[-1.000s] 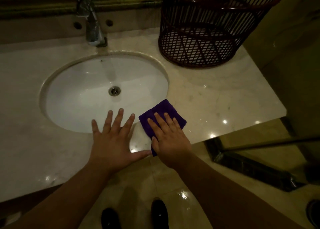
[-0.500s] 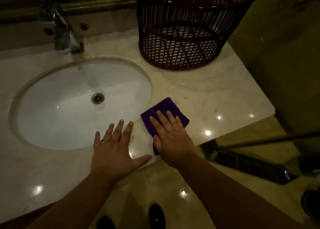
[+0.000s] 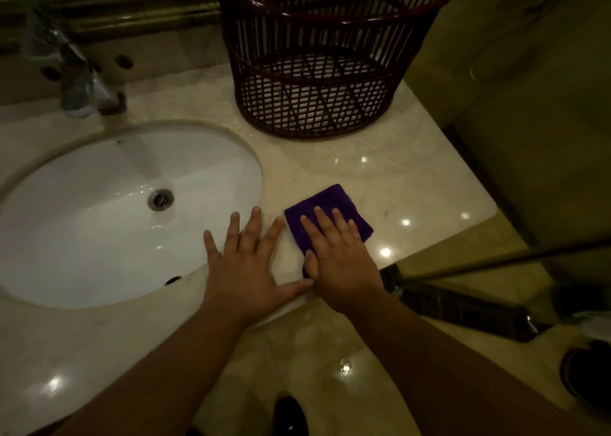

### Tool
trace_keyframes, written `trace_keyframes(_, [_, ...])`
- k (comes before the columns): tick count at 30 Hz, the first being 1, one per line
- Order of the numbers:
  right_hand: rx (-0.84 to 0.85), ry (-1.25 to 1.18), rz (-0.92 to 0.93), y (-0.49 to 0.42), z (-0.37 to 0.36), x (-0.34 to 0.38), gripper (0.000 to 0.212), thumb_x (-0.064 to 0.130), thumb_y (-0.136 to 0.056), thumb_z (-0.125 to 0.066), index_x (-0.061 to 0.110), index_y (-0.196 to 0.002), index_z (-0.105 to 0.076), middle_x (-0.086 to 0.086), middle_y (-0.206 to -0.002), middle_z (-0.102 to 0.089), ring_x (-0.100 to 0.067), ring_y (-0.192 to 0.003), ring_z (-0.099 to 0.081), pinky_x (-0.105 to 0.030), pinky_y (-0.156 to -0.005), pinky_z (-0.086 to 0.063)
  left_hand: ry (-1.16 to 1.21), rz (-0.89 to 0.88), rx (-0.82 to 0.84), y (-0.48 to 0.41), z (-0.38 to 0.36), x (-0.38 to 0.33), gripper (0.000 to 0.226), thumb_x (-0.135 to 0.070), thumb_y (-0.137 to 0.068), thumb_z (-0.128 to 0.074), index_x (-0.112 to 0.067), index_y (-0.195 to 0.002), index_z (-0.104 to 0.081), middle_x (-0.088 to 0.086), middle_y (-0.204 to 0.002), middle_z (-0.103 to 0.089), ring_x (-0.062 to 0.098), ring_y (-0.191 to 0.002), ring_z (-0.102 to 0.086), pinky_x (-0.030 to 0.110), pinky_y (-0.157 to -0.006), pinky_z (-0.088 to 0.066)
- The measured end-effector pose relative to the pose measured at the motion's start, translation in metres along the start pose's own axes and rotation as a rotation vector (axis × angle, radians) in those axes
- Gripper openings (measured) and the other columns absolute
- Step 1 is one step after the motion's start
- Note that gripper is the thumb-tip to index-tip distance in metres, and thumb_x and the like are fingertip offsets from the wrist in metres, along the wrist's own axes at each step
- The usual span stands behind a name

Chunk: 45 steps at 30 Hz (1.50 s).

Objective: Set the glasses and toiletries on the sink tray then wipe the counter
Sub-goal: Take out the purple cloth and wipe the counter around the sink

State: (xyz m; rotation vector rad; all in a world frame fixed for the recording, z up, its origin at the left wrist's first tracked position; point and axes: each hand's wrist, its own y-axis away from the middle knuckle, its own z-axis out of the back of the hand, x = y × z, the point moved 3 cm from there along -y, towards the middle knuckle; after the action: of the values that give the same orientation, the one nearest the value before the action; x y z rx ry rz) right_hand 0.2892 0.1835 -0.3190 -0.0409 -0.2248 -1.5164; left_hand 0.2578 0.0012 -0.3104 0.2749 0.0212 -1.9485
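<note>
The left hand (image 3: 246,277) lies flat and spread beside the sink (image 3: 99,224); the right hand (image 3: 340,263) presses open-palmed on the purple cloth (image 3: 330,214), which has slid rightward along the counter (image 3: 380,178) towards the basket (image 3: 317,72). Wiping seems underway; no glasses or toiletries show, perhaps out of frame.

No text, label or number can be read (lighting is dim).

single head view, looking steeply down, close over counter (image 3: 363,178) front edge and sink (image 3: 99,211).
</note>
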Motion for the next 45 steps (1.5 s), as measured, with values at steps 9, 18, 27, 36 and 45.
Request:
trace_keyframes(9, [-0.011,-0.018,-0.001,-0.005,0.001,-0.012,0.064,0.042,-0.102,-0.032,0.025,-0.162,-0.016,-0.007,-0.169,-0.018,-0.029,-0.156,-0.006,-0.051,-0.126,-0.008,0.018,-0.005,-0.011,-0.003,-0.015,0.004,0.119,-0.104,-0.066,-0.031,-0.037,-0.161,-0.009,0.003,-0.170,0.002,0.033,-0.154,-0.007,0.066,-0.118,-0.010])
trace_keyframes(18, [0.012,0.014,-0.079,-0.003,-0.001,-0.004,0.065,0.042,-0.102,-0.020,0.027,-0.163,-0.006,-0.006,-0.171,-0.009,-0.029,-0.156,0.001,-0.049,-0.125,0.001,0.045,-0.068,-0.028,0.001,-0.008,0.005,0.113,-0.102,-0.070,-0.027,-0.036,-0.161,-0.010,0.002,-0.170,0.000,0.028,-0.155,0.004,0.066,-0.118,0.002])
trace_keyframes(27, [0.092,0.061,-0.124,0.040,-0.009,0.056,0.066,0.047,-0.101,-0.008,0.027,-0.160,0.010,-0.005,-0.170,0.007,-0.030,-0.155,0.014,-0.051,-0.123,0.008,-0.052,-0.141,0.023,0.071,0.007,0.085,0.111,-0.100,-0.072,-0.033,-0.031,-0.160,-0.024,0.004,-0.169,-0.009,0.029,-0.155,-0.002,0.073,-0.115,-0.002])
trace_keyframes(36, [0.120,0.041,-0.083,0.061,-0.025,0.140,0.067,0.048,-0.102,-0.016,0.025,-0.160,0.009,-0.006,-0.169,0.008,-0.033,-0.154,0.016,-0.056,-0.124,0.002,-0.088,-0.086,0.045,0.111,0.022,0.157,0.111,-0.099,-0.072,-0.033,-0.031,-0.160,-0.025,0.004,-0.169,-0.011,0.030,-0.155,-0.006,0.072,-0.115,-0.002])
trace_keyframes(45, [0.162,0.061,0.085,0.058,-0.047,0.248,0.068,0.049,-0.102,-0.018,0.023,-0.161,0.005,-0.008,-0.170,0.004,-0.037,-0.154,0.013,-0.061,-0.122,-0.004,-0.056,-0.011,0.028,0.163,0.042,0.235,0.108,-0.097,-0.075,-0.036,-0.031,-0.160,-0.024,0.005,-0.169,-0.010,0.029,-0.155,-0.004,0.071,-0.116,-0.005])
